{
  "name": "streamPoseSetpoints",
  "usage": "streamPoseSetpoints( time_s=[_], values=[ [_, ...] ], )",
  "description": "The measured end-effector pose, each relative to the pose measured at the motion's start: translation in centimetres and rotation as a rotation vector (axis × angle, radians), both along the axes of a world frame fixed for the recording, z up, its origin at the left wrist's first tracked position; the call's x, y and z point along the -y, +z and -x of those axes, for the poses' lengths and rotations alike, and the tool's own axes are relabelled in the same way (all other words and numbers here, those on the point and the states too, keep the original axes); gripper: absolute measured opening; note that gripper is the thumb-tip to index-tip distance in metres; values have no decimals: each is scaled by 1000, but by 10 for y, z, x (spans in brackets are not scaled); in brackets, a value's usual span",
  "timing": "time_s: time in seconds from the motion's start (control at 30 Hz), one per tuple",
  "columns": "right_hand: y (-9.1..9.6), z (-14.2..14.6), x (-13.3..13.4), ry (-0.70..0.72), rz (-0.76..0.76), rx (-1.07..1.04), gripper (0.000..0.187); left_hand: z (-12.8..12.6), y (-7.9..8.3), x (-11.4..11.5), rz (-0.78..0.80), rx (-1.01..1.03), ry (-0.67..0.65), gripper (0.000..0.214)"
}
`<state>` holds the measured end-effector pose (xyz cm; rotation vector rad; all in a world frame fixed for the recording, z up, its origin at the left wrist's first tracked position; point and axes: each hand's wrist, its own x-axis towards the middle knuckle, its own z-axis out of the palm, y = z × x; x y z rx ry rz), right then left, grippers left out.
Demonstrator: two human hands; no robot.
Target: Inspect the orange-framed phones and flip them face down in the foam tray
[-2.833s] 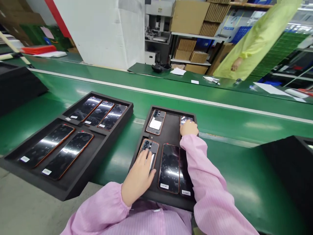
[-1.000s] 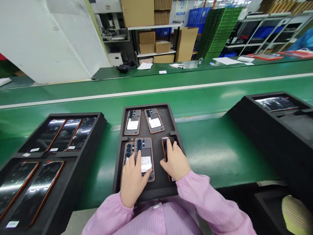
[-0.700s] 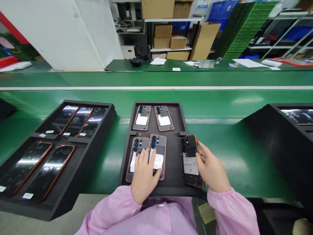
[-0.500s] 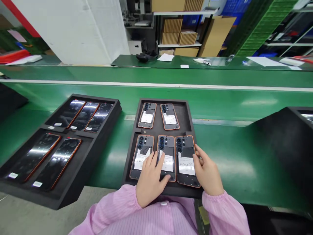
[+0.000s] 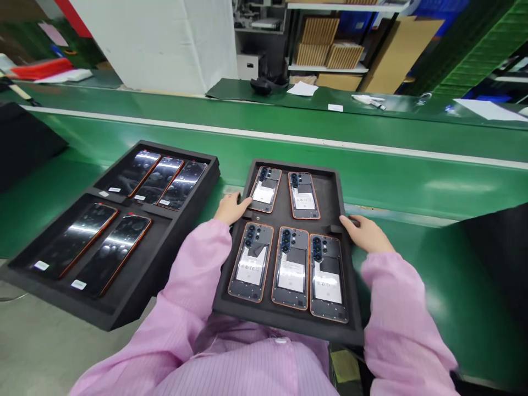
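Note:
A black foam tray (image 5: 289, 322) lies in front of me on the green belt, its near edge over my lap. Inside it, several orange-framed phones (image 5: 289, 267) lie back side up, showing their inner parts and camera holes. My left hand (image 5: 231, 209) grips the tray's left edge with the thumb on top. At the right edge, my right hand (image 5: 365, 232) holds the tray the same way. Pink sleeves cover both arms.
A second black tray (image 5: 124, 316) with several phones lying screen up sits to the left. Another black tray (image 5: 495, 247) stands at the right and one more (image 5: 25, 143) at the far left. Papers, boxes and shelves lie beyond the green conveyor (image 5: 391, 181).
My right hand turned the last phone back side up and set it in the tray. Both hands then left the phones and moved out to grip the tray's two side edges.

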<state>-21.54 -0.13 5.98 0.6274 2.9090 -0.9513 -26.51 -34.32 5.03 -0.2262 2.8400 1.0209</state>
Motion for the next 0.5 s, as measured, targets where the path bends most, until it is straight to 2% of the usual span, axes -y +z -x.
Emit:
streamPoseSetpoints(
  time_s=[0.07, 0.13, 0.23, 0.33, 0.43, 0.5],
  values=[
    [-13, 26, -1, 1, 73, -2, 46, 3, -13, -6, -29, 6, 6, 53],
    [-22, 37, 2, -4, 146, -28, 48, 2, -19, -8, -77, 18, 7, 48],
    [-27, 35, 7, -8, 324, -29, 47, 5, -22, -2, -204, 44, 0, 43],
    [-25, 28, 8, -20, 550, -54, 40, 13, -27, 10, -399, 50, -4, 38],
    [-27, 27, 7, -95, 861, -201, 34, 18, -32, 16, -620, 49, 6, 40],
    [-32, 27, 5, -172, 972, -321, 26, 17, -33, 14, -775, 46, -8, 45]
  ],
)
